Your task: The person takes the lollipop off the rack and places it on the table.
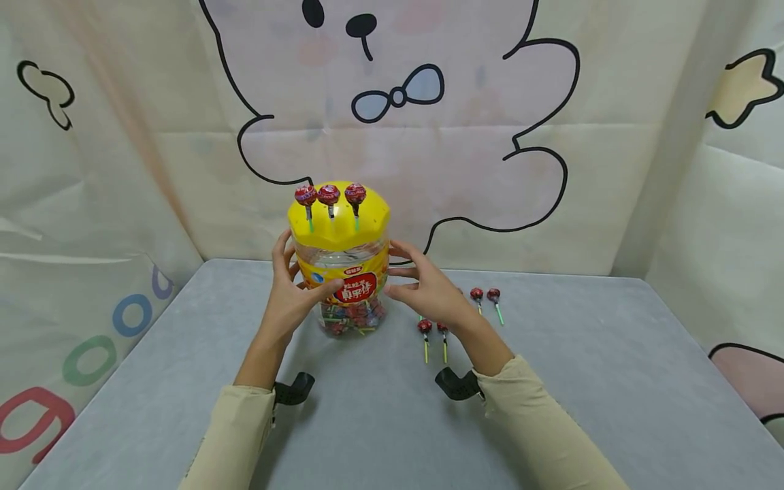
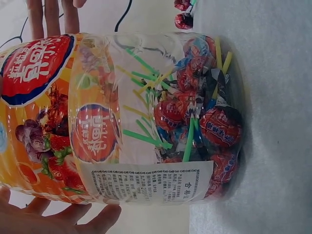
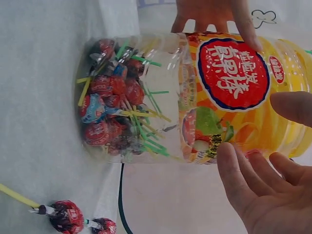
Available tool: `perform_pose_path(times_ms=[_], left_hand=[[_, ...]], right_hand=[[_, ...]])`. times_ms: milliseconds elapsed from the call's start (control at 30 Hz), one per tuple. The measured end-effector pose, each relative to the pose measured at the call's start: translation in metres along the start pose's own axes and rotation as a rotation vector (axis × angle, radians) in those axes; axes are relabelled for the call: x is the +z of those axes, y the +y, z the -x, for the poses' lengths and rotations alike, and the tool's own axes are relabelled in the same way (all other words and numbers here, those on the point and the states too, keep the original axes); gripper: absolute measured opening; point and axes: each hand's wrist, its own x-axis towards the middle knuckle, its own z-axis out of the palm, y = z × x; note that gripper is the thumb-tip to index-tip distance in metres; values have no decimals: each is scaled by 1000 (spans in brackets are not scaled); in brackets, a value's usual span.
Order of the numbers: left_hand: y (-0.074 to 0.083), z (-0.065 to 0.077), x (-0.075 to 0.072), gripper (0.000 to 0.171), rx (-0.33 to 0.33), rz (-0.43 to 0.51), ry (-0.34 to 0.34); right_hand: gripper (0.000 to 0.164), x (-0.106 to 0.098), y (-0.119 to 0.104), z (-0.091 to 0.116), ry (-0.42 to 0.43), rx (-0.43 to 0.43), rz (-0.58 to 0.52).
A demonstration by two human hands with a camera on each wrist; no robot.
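A clear plastic candy jar (image 1: pixel 352 262) with a yellow lid (image 1: pixel 337 235) stands upright between both hands, and wrapped lollipops (image 2: pixel 222 126) fill its lower part. Three red-wrapped lollipops (image 1: pixel 329 195) stand with their sticks in the lid. My left hand (image 1: pixel 292 292) grips the jar's left side, thumb lying across the front by the red label (image 3: pixel 234 73). On the opposite side, my right hand (image 1: pixel 429 289) holds the jar with spread, bent fingers, its thumb at the label's edge. Fingertips behind the jar are partly hidden.
Lollipops with yellow sticks (image 1: pixel 425 328) lie on the grey table (image 1: pixel 380 422), close to my right wrist. Farther right lie more lollipops (image 1: pixel 493 295), one with a green stick. A printed cloth backdrop (image 1: pixel 465 177) hangs behind the table's far edge.
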Motion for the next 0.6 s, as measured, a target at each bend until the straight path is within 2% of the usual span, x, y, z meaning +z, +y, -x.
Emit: perform_pose_path(times_ms=[233, 600], left_hand=[[3, 1, 0, 103, 9, -7, 12], [2, 0, 3, 101, 8, -14, 33]], right_hand=[[72, 2, 6, -1, 6, -46, -17], [73, 2, 7, -3, 21, -29, -3]])
